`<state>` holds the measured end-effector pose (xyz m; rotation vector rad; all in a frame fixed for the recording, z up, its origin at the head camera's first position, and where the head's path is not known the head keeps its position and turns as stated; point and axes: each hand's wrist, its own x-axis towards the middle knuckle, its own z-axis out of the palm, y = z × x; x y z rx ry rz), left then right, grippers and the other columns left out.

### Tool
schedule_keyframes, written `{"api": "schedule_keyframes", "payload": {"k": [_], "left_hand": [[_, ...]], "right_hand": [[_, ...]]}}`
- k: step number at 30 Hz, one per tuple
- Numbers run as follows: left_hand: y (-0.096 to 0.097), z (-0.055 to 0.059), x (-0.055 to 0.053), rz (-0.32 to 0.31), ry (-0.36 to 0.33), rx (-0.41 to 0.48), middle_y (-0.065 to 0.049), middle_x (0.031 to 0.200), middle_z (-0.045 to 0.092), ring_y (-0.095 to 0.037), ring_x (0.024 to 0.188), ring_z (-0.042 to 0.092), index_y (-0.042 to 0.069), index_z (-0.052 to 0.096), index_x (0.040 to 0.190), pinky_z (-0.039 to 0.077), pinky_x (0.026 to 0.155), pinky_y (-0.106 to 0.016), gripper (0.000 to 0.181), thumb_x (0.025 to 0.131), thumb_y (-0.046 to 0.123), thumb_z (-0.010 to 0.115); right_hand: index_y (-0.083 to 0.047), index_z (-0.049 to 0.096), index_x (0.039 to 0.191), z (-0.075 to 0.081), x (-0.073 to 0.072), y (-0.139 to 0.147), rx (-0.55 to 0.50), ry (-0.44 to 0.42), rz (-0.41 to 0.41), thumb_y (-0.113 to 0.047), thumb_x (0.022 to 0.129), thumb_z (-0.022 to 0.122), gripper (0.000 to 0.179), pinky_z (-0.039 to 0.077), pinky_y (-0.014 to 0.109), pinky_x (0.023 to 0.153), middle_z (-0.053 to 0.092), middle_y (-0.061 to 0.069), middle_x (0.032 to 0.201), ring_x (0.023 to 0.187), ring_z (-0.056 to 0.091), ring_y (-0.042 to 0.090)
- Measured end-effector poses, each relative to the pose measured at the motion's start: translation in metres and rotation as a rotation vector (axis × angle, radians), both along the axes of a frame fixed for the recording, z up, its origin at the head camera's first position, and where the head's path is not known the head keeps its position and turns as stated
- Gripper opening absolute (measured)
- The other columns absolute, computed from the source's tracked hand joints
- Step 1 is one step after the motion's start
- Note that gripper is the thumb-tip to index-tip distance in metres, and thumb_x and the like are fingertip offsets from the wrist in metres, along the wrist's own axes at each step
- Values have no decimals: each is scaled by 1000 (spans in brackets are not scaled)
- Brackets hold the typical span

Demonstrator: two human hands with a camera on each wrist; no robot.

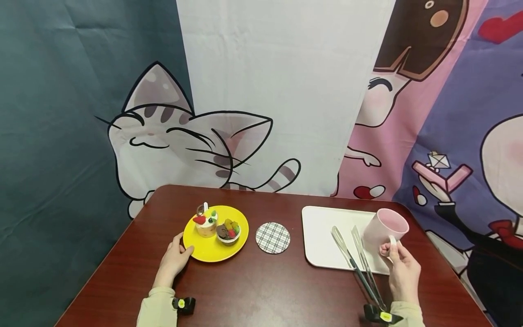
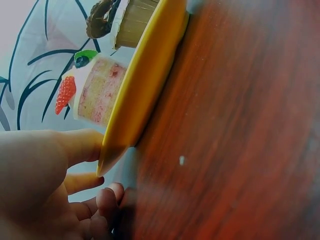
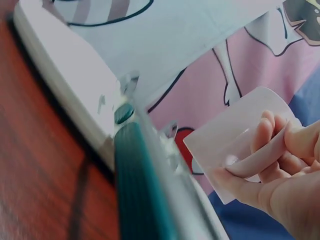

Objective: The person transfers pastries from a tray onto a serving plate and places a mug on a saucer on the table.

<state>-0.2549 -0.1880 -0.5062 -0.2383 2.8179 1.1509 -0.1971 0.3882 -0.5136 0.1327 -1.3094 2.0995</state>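
Note:
My left hand (image 1: 175, 263) pinches the rim of a yellow plate (image 1: 196, 254), thumb on top and fingers below. On the plate sit a small round cake (image 1: 206, 226) with a strawberry and a cup dessert (image 1: 228, 232) with fruit and a chocolate-brown piece. In the left wrist view the cake (image 2: 100, 90) stands close to my thumb. My right hand (image 1: 402, 268) grips a pale pink mug (image 1: 377, 234) by its handle, over the right end of a white tray (image 1: 323, 236). Metal tongs (image 1: 359, 268) with dark green on the handle lie across the tray's front edge, left of the mug.
Between plate and tray lies a round checked coaster (image 1: 273, 238). The brown table (image 1: 261, 290) ends at the back against a hanging cloth (image 1: 286, 91) printed with cartoon figures. The tongs' handle reaches close to my right wrist.

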Motion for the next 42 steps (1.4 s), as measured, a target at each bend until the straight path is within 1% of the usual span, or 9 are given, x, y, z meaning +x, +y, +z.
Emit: {"api": "schedule_keyframes", "payload": {"k": [7, 11, 15, 18, 22, 29, 33, 36, 42], "left_hand": [[-1, -3, 1, 12, -16, 5, -11, 89, 39, -20, 75, 41, 5, 18, 139, 30, 63, -29, 64, 88, 28, 48], [-1, -4, 1, 9, -22, 4, -11, 89, 39, -20, 75, 41, 5, 17, 139, 30, 63, -29, 63, 88, 29, 47], [-1, -4, 0, 11, -21, -3, -11, 89, 39, -20, 75, 41, 5, 17, 139, 30, 64, -29, 63, 88, 28, 46], [0, -3, -1, 20, -17, 0, -10, 89, 39, -19, 74, 41, 5, 18, 139, 31, 64, -29, 63, 88, 28, 47], [1, -2, -1, 19, -9, 5, -11, 88, 39, -19, 73, 41, 5, 19, 139, 31, 64, -28, 63, 88, 28, 48], [1, -1, 0, 14, -15, 3, -11, 89, 39, -20, 74, 41, 5, 18, 139, 30, 63, -28, 63, 88, 28, 47], [1, 0, -1, 15, -16, 5, -11, 89, 39, -20, 74, 41, 5, 18, 139, 30, 63, -29, 63, 88, 28, 47], [1, 0, -1, 12, -15, 5, -11, 88, 39, -20, 74, 41, 4, 18, 139, 30, 63, -28, 63, 88, 28, 47], [1, 1, 0, 14, -10, 1, -12, 88, 39, -20, 73, 41, 4, 18, 138, 30, 63, -28, 63, 88, 28, 48]], "right_hand": [[17, 55, 93, -27, -21, 18, -17, -57, -43, -3, 85, 54, 22, 53, 32, 70, 63, 12, 72, 71, 63, 20], [19, 52, 94, -27, -27, 14, -1, -81, -42, -5, 86, 54, 26, 53, 33, 70, 61, 13, 72, 72, 62, 22], [13, 56, 91, -9, -22, -6, 95, -102, -28, -8, 88, 51, 22, 53, 30, 70, 62, 8, 74, 72, 61, 17], [9, 57, 86, 23, -8, -37, 111, -135, -19, -8, 88, 50, 19, 52, 26, 70, 61, 5, 71, 71, 61, 13], [7, 58, 84, 46, 2, -64, 97, -100, 47, -4, 88, 48, 16, 52, 24, 69, 62, 6, 70, 68, 60, 13], [7, 56, 92, 13, -20, -57, 210, -124, 103, -8, 90, 47, 18, 51, 23, 70, 62, 2, 79, 72, 60, 9], [13, 53, 96, -12, -36, -52, 195, -107, 144, -6, 90, 46, 22, 51, 27, 74, 61, 7, 81, 74, 60, 13], [14, 53, 97, -20, -41, -57, 206, -89, 167, -6, 90, 46, 22, 51, 26, 76, 61, 7, 82, 76, 59, 13], [11, 55, 95, 17, -22, -94, 277, -22, 232, -7, 91, 44, 21, 50, 24, 79, 61, 6, 83, 79, 60, 11]]}}
